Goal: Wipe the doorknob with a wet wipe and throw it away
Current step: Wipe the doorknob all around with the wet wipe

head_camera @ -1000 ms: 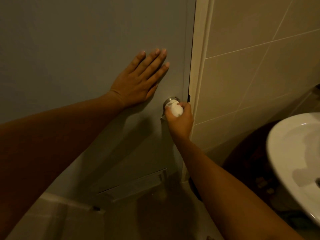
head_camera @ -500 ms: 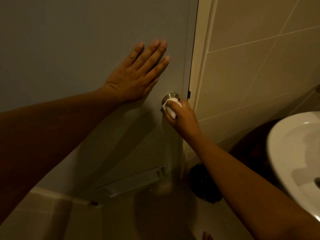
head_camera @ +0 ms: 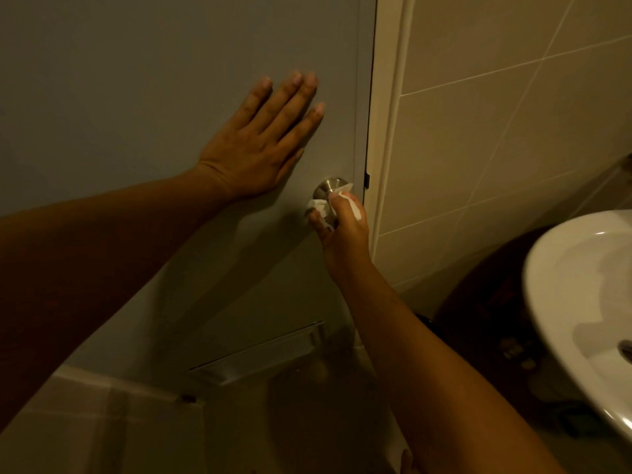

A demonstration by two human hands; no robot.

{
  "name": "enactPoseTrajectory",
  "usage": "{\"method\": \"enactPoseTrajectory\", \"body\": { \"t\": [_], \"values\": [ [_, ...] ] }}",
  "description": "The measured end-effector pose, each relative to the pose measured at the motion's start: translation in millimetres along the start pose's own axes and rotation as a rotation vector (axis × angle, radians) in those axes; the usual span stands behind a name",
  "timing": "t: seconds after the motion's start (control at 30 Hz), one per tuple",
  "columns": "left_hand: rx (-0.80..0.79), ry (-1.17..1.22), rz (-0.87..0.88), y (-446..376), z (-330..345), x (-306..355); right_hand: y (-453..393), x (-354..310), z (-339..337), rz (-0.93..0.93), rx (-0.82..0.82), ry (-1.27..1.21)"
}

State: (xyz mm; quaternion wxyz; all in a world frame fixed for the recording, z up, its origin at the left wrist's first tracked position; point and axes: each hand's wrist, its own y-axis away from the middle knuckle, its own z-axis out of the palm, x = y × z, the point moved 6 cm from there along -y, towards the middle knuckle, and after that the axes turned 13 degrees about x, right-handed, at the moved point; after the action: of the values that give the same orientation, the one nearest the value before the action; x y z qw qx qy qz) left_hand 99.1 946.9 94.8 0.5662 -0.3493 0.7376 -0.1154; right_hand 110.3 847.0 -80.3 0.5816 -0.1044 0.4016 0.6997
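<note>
A round brushed-metal doorknob (head_camera: pixel 329 188) sits near the right edge of a grey door (head_camera: pixel 154 80). My right hand (head_camera: pixel 343 230) grips a crumpled white wet wipe (head_camera: pixel 321 205) and holds it around the lower, front part of the knob, hiding that part. Only the knob's upper base plate shows. My left hand (head_camera: pixel 260 145) lies flat on the door, fingers spread and pointing up to the right, just left of and above the knob, holding nothing.
A white door frame (head_camera: pixel 386 131) and beige tiled wall (head_camera: pixel 496 114) lie to the right. A white washbasin (head_camera: pixel 581 302) juts in at the right edge, with a dark bin (head_camera: pixel 478 319) below it. A vent slat (head_camera: pixel 260 357) runs low across the door.
My right hand has slid down and turned around the knob, so the wipe has shifted from the knob's front to its underside. More of the metal base shows. My left hand stays pressed on the door.
</note>
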Motion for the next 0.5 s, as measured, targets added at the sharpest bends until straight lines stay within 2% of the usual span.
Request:
{"method": "enactPoseTrajectory", "body": {
  "t": [0.03,0.1,0.23,0.33,0.37,0.43,0.5],
  "values": [
    [0.0,0.003,-0.001,0.2,0.4,-0.7,-1.3,-1.2,0.5,0.01,0.027,0.061],
    [0.008,-0.006,0.001,0.5,1.0,-0.9,-0.7,-11.7,-0.1,-0.105,0.045,0.325],
    [0.042,-0.025,-0.048,-0.9,2.4,6.7,6.2,-37.1,2.1,-0.491,-0.176,0.777],
    [0.056,-0.043,-0.052,-1.7,3.9,9.5,2.6,-45.1,12.6,-0.836,-0.295,1.331],
    [0.053,-0.038,-0.051,-1.4,4.0,9.0,0.4,-46.3,15.3,-0.897,-0.307,1.452],
    [0.049,-0.028,-0.054,-1.0,4.0,7.3,0.2,-48.4,17.4,-0.885,-0.32,1.55],
    [0.036,-0.026,-0.053,0.0,4.5,7.2,5.6,-51.1,14.7,-0.784,-0.367,1.495]
  ]
}}
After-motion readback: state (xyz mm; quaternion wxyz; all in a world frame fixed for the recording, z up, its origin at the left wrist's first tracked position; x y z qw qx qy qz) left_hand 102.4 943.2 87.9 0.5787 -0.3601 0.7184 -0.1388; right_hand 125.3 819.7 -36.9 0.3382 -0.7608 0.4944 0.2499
